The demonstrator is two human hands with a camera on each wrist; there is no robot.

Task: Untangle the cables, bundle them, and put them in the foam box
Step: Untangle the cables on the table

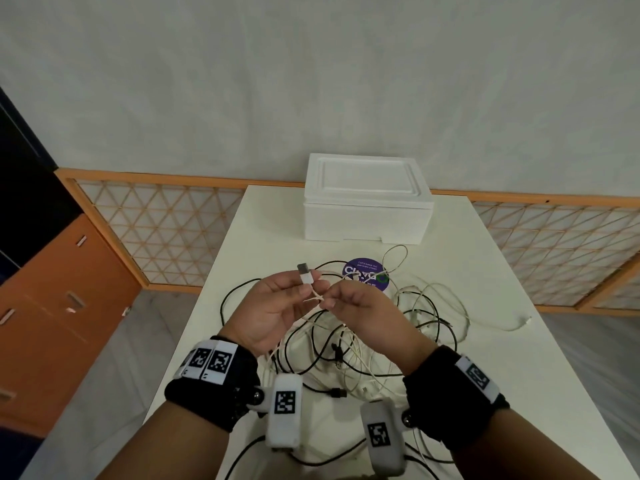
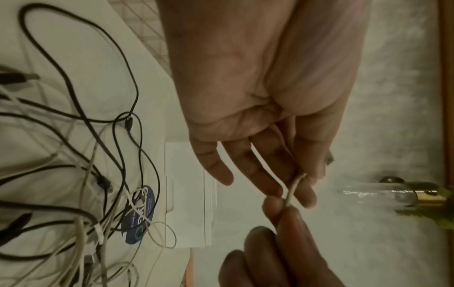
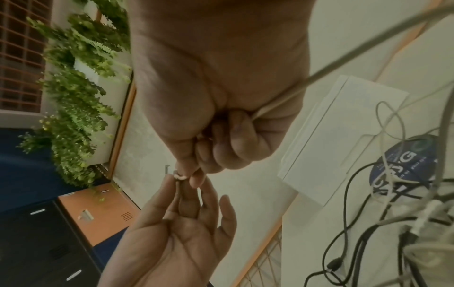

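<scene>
A tangle of black and white cables [image 1: 363, 337] lies on the white table [image 1: 502, 358], under and beyond both hands. My left hand [image 1: 277, 306] is raised above it and pinches a white cable [image 1: 317, 299] just below its USB plug [image 1: 304, 273], which sticks up past the fingers. My right hand [image 1: 349, 303] pinches the same white cable [image 2: 293, 188] a little lower, fingers curled [image 3: 228, 147]. The closed white foam box [image 1: 367, 199] stands at the table's far edge, lid on.
A round purple sticker [image 1: 367, 275] lies on the table under the cables, in front of the box. A wooden lattice screen [image 1: 156, 230] runs behind the table. An orange cabinet [image 1: 52, 323] stands to the left. One white plug [image 1: 526, 320] lies far right.
</scene>
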